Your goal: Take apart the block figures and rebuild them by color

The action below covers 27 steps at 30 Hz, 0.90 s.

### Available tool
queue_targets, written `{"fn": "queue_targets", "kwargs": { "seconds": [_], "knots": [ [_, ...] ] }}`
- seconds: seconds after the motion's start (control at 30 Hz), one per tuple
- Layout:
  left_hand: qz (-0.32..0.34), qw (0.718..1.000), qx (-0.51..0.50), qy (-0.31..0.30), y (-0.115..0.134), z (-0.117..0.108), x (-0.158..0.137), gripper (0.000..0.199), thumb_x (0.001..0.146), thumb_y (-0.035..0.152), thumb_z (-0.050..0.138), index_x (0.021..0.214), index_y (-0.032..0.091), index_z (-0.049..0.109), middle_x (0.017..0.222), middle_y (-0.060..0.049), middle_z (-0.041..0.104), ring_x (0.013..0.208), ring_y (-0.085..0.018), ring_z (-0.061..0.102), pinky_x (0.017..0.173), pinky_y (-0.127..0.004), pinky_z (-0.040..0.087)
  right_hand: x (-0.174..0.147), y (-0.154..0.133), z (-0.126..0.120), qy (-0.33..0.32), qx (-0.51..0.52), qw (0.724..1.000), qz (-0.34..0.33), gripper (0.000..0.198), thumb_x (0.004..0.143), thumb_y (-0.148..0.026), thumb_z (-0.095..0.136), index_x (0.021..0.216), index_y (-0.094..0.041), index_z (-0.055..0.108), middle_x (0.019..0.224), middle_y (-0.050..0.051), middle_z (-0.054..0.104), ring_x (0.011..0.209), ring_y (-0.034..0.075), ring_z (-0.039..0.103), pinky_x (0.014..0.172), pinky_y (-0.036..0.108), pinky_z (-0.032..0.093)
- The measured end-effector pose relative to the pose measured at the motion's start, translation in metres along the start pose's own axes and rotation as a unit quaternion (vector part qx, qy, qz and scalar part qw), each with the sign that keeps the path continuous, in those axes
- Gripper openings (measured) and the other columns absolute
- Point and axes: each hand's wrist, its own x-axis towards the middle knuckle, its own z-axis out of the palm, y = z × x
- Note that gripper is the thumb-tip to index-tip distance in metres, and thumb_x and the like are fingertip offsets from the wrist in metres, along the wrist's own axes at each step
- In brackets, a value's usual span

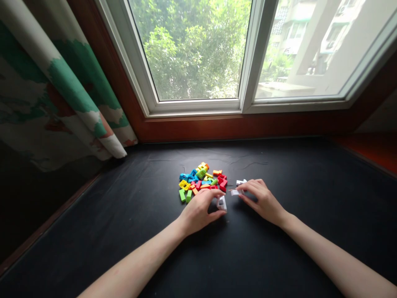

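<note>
Pinched white block [223, 203] in left hand [199, 209], at four o'clock from bricks [198, 185]. Risked slippage from fingertip-only contact. Could not tell closure of right hand [263, 200].

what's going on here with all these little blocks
A person is handling white toy building blocks at a black tabletop. The left hand has one white block between thumb and fingers; the right hand's fingertips are at a second white block, though whether it is gripped is unclear. A third white piece lies just beyond that. A loose multicoloured pile sits beyond the left hand, towards the window.
</note>
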Motion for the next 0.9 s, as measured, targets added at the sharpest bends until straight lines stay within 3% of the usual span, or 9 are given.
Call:
{"fn": "queue_targets", "kwargs": {
  "seconds": [0.33, 0.53, 0.63, 0.77, 0.9],
  "knots": [
    [0.052, 0.997, 0.058, -0.030, -0.003, 0.001, 0.005, 0.028, 0.083, 0.036, 0.072, 0.104, 0.019, 0.062, 0.102, -0.005, 0.072, 0.098, -0.022, 0.064, 0.092, -0.037, 0.048, -0.001, 0.005, 0.002, -0.018, -0.070, 0.996, 0.050, 0.006, 0.093, -0.026, 0.056, 0.093, -0.023, 0.062, 0.092, 0.004, 0.070, 0.088, 0.022, 0.060, 0.081, 0.037, 0.039],
    [0.061, 0.990, 0.119, -0.046, -0.004, 0.002, 0.006, 0.036, 0.079, 0.047, 0.072, 0.100, 0.020, 0.064, 0.100, -0.003, 0.073, 0.099, -0.021, 0.062, 0.097, -0.036, 0.041, 0.000, 0.005, 0.001, -0.004, -0.089, 0.994, 0.061, 0.014, 0.093, -0.029, 0.058, 0.104, -0.022, 0.061, 0.095, 0.006, 0.067, 0.090, 0.024, 0.057, 0.079, 0.037, 0.040],
    [0.073, 0.988, 0.129, -0.051, -0.003, 0.002, 0.005, 0.038, 0.079, 0.049, 0.072, 0.101, 0.020, 0.063, 0.101, -0.003, 0.073, 0.100, -0.021, 0.061, 0.096, -0.036, 0.039, 0.000, 0.003, -0.001, 0.019, -0.086, 0.995, 0.054, 0.010, 0.094, -0.026, 0.055, 0.101, -0.021, 0.061, 0.092, 0.006, 0.065, 0.088, 0.022, 0.055, 0.080, 0.037, 0.039],
    [0.065, 0.989, 0.129, -0.043, 0.004, -0.001, 0.004, 0.030, 0.085, 0.032, 0.066, 0.112, 0.019, 0.061, 0.105, -0.005, 0.070, 0.101, -0.023, 0.059, 0.098, -0.039, 0.038, 0.000, -0.007, -0.002, 0.014, -0.062, 0.998, 0.004, 0.007, 0.094, -0.022, 0.053, 0.090, -0.022, 0.059, 0.088, 0.004, 0.065, 0.086, 0.021, 0.055, 0.082, 0.037, 0.038],
    [0.069, 0.989, 0.117, -0.060, 0.010, -0.006, 0.003, 0.045, 0.073, 0.014, 0.057, 0.117, 0.019, 0.058, 0.109, -0.006, 0.068, 0.103, -0.024, 0.057, 0.101, -0.040, 0.035, 0.000, -0.018, 0.000, -0.016, -0.044, 0.998, -0.039, 0.005, 0.094, -0.021, 0.053, 0.093, -0.022, 0.058, 0.091, 0.005, 0.065, 0.090, 0.021, 0.056, 0.083, 0.036, 0.038]
  ]
}}
